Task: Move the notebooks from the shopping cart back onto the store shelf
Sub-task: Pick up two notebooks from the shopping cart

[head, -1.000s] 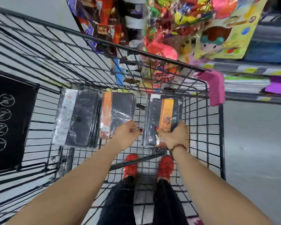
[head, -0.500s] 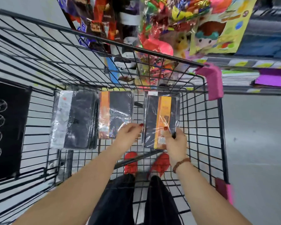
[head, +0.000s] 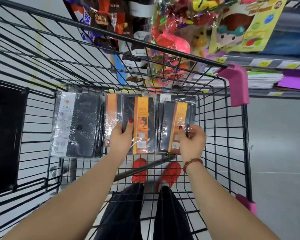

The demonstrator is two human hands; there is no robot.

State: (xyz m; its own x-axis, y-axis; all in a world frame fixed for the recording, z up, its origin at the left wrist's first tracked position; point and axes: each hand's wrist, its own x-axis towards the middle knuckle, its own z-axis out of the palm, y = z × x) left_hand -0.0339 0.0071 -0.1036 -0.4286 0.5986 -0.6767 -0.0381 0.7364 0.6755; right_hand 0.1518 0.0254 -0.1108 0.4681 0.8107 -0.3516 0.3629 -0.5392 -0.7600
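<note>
A shop aisle with a pale grey floor: a store shelf (head: 260,80) of stacked paper goods runs past the far right corner of the shopping cart (head: 217,118), and bagged toys (head: 171,32) hang above the cart's far rim. All the notebooks are inside the cart, over its wire bottom, each with its long axis running from the cart's near end to its far end. Against the cart's right wall sits a small pile; the right hand (head: 191,141) pinches the top notebook (head: 173,122) there at its right edge, thumb on the cover, orange band lengthwise. At the cart's middle the left hand (head: 121,137) grips a second orange-banded notebook (head: 143,125), thumb over the cover. Toward the cart's left lies a white-banded stack (head: 78,125). A black panel (head: 5,135) stands at the cart's left side
</note>
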